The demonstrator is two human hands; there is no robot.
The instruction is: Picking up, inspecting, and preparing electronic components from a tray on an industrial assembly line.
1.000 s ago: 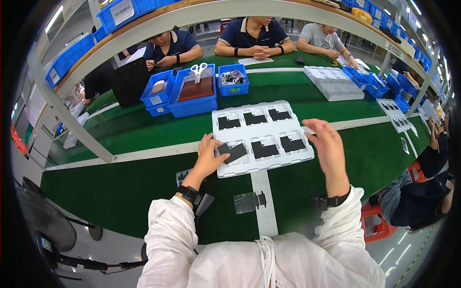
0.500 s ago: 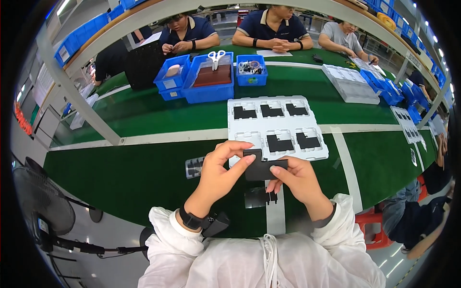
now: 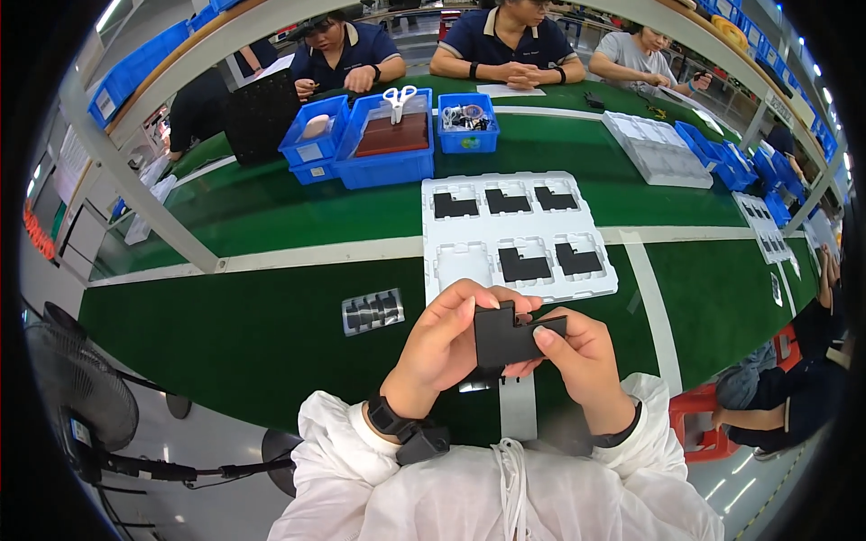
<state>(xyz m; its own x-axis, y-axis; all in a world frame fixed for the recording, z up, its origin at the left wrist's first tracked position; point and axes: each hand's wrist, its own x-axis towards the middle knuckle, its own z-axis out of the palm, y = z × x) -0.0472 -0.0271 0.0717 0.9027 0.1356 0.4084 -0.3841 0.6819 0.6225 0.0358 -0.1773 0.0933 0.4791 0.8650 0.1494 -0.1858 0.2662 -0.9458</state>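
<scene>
The left hand (image 3: pixel 436 343) and right hand (image 3: pixel 582 356) are gripping a black piece (image 3: pixel 505 341) in front of the white tray (image 3: pixel 516 229). Five other pieces (image 3: pixel 525 268) are filling its spots; one is missing.

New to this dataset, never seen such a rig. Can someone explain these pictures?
There is no robot: you see the camera wearer's own bare left hand and right hand. All pictures come from the left of two wide fisheye cameras worn on the head, looking down, so straight edges bend near the rim. Now both hands together hold a black L-shaped part above the green bench. Just beyond it lies a white tray with five similar parts in its pockets. A clear packet of dark pieces lies to the left; blue bins stand farther back.
</scene>
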